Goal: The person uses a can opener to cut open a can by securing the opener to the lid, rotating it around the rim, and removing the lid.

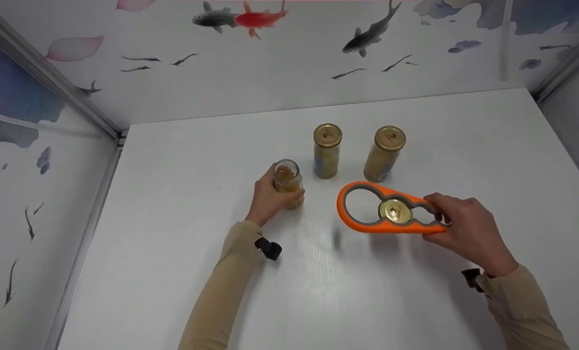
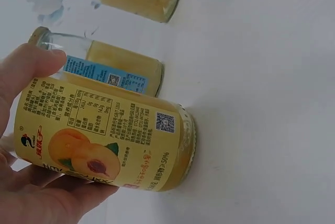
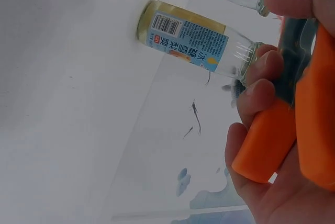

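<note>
My left hand (image 1: 266, 199) grips an uncovered glass jar (image 1: 289, 188) around its side. Yellowish contents show through the jar's mouth, and in the left wrist view its yellow label (image 2: 89, 130) carries a picture of peaches. In my right hand (image 1: 471, 228) is an orange jar opener (image 1: 367, 228) with grey inner edges, gripped by its narrower end. A gold lid (image 1: 395, 211) sits in the middle opening of the opener, which is held to the right of the jar. The right wrist view shows fingers curled around the orange handle (image 3: 267, 137).
Two lidded jars stand behind the opener: one (image 1: 327, 153) just right of the held jar, the other (image 1: 383, 158) farther right. Both have gold lids. The white tabletop (image 1: 173, 194) meets a back wall (image 1: 289, 73) printed with fish, and panels rise at both sides.
</note>
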`<state>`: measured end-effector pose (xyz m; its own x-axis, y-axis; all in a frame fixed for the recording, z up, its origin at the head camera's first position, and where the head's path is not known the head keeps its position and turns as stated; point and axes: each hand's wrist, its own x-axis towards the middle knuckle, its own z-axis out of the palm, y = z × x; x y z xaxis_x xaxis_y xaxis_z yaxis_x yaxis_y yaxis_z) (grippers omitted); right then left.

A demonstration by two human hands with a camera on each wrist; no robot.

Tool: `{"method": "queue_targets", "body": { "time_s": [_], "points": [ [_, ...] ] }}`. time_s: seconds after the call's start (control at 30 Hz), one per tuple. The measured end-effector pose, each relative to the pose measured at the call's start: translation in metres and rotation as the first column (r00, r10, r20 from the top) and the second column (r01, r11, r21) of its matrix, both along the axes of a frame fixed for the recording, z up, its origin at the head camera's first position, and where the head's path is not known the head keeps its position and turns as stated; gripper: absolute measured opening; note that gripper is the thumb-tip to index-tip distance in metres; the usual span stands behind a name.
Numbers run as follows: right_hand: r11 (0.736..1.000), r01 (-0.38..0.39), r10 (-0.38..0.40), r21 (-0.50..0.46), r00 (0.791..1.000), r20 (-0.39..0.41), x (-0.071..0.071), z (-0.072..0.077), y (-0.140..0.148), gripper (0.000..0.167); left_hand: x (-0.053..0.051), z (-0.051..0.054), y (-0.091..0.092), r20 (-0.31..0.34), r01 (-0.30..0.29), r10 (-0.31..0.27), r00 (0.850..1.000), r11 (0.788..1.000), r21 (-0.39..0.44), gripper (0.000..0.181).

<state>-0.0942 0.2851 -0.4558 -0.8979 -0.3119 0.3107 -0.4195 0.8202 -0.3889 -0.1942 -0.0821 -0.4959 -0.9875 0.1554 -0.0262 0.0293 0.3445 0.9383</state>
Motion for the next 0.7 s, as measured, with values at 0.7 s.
{"method": "queue_targets", "body": {
  "time_s": [0.7],
  "points": [
    [0.999, 0.035, -0.035, 0.001, 0.997, 0.065, 0.002, -0.003, 0.001, 0.043, -0.051, 0.006, -0.013, 0.204, -0.034, 0.044, 0.978, 0.998, -0.05, 0.08]
  ]
}}
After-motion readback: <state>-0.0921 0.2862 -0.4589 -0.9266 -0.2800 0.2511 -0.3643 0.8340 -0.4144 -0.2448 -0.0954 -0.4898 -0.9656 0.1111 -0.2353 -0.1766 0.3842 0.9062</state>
